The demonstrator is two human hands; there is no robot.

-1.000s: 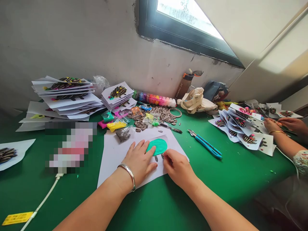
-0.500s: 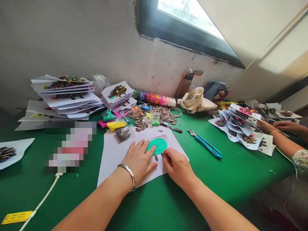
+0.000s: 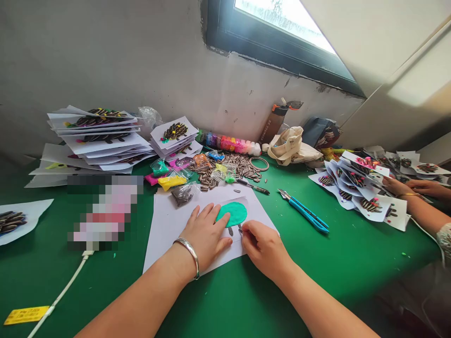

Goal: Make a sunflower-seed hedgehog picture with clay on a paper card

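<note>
A flat teal oval of clay [image 3: 236, 214] lies on white paper [image 3: 162, 234] on the green table. Two dark seeds stick out below it, and the left one [image 3: 231, 231] shows plainly. My left hand [image 3: 204, 232] rests on the paper with fingers spread, its index fingertip on the oval's left edge. Beside the other seed, my right hand [image 3: 262, 244] is closed in a pinch; whatever sits between its fingertips is too small to make out.
Loose sunflower seeds [image 3: 243, 166] and bagged clay [image 3: 172, 180] lie behind the paper. A blue cutter [image 3: 306, 213] is on the right. Seed-picture stacks [image 3: 105, 145] stand back left. Another person's hand [image 3: 396, 186] touches papers at right.
My right hand has drawn slightly back from the oval, showing more of the right seed. The whole view has shifted a little; my left hand stays in place on the paper.
</note>
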